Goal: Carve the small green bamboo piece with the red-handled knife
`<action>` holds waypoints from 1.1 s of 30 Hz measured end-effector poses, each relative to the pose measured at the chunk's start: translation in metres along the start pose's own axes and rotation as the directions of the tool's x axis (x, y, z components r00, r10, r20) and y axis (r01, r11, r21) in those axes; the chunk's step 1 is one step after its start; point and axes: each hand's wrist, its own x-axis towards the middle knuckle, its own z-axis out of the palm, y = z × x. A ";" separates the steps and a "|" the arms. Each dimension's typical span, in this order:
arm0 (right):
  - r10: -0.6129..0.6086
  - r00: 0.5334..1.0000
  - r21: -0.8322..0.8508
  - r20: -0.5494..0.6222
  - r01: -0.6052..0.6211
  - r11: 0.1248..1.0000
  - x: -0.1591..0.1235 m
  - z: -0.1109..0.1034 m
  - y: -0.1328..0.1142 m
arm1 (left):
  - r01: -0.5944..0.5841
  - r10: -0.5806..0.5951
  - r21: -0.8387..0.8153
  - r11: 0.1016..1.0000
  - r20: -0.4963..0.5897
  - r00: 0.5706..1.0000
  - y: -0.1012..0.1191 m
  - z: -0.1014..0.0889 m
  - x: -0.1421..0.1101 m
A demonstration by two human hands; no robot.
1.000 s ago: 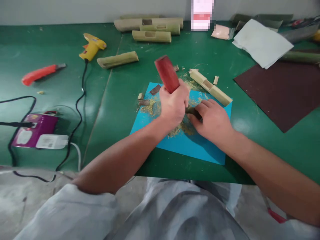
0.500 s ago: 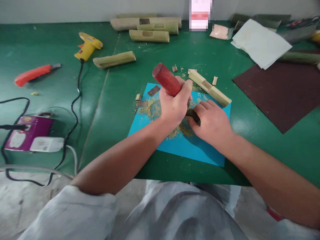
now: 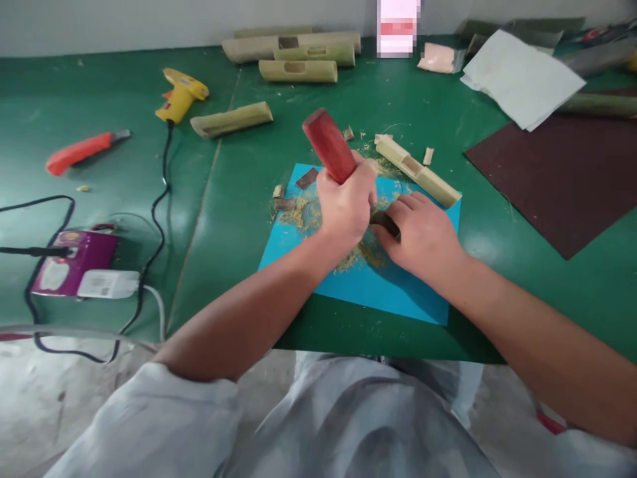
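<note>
My left hand (image 3: 347, 202) is wrapped round a thick red wooden handle (image 3: 328, 146), which tilts up and away to the left. Its lower end is hidden by my hand. Close to its right, my right hand (image 3: 421, 229) pinches a dark, curved piece (image 3: 385, 222) between thumb and fingers; what it is made of is unclear. Both hands are over a blue sheet (image 3: 398, 292) strewn with yellowish dust (image 3: 298, 214). Just beyond them lies a notched bamboo piece (image 3: 432, 182), overlapping the sheet's far right corner.
Small brown squares (image 3: 306, 178) lie at the sheet's left. A dark brown sheet (image 3: 557, 186) and white paper (image 3: 522, 79) are at right. Bamboo tubes (image 3: 298, 71) line the back. Leftward are a yellow glue gun (image 3: 179, 96), red cutter (image 3: 82, 151) and purple power box (image 3: 82, 262).
The red handle's top has shifted slightly up and away, with my left hand still round it. My right hand stays almost in place. The whole view has moved a little.
</note>
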 end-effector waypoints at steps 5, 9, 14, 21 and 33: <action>0.037 0.999 -0.056 0.033 -0.035 0.998 -0.004 -0.007 0.000 | -0.092 0.095 -0.043 0.995 0.091 0.991 0.006 -0.006 0.008; 0.034 0.999 -0.041 -0.013 -0.034 0.999 -0.012 -0.019 0.002 | -0.143 0.143 -0.066 0.987 0.001 0.990 0.025 -0.019 0.021; 0.010 1.000 -0.022 0.029 -0.009 1.000 -0.022 -0.026 0.004 | -0.189 0.186 -0.037 0.981 -0.074 0.980 0.046 -0.038 0.040; 0.095 0.983 -0.165 0.159 -0.069 0.984 -0.023 -0.022 0.006 | -0.250 0.254 0.056 0.967 -0.104 0.961 0.056 -0.070 0.058; 0.126 0.963 -0.216 0.236 -0.075 0.974 -0.028 -0.025 0.014 | -0.128 0.169 0.181 0.975 -0.233 0.958 0.038 -0.111 0.087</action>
